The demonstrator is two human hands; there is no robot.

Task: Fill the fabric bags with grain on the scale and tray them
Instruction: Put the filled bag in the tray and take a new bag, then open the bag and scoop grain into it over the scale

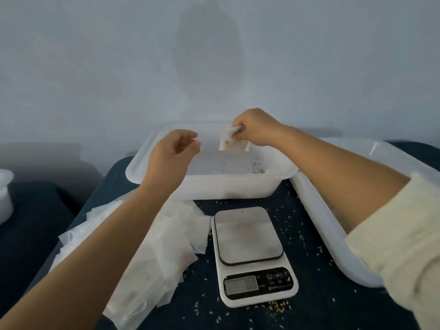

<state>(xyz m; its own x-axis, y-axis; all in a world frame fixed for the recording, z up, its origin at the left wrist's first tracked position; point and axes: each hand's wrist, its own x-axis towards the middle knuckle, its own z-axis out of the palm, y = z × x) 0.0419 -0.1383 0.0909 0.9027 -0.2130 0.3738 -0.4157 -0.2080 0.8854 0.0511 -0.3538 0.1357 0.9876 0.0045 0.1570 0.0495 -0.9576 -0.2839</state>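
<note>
R hand [252,127] pinches small white fabric bag [232,140] over white plastic tray [214,186] w/ scattered grain [256,168] below; L hand [175,151] loose, holds nothing; scale [252,256] text unreadable.

Small white fabric bag [232,139] hanging above white tray [166,184]; bare scale [250,253] beside flat empty bags [166,234].

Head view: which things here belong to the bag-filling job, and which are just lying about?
In the job:
- small white fabric bag, pinched by right hand
- white plastic tray
- white digital scale
- pile of empty white fabric bags
- left hand, holding nothing

Lying about:
- spilled grain
- white tub
</note>
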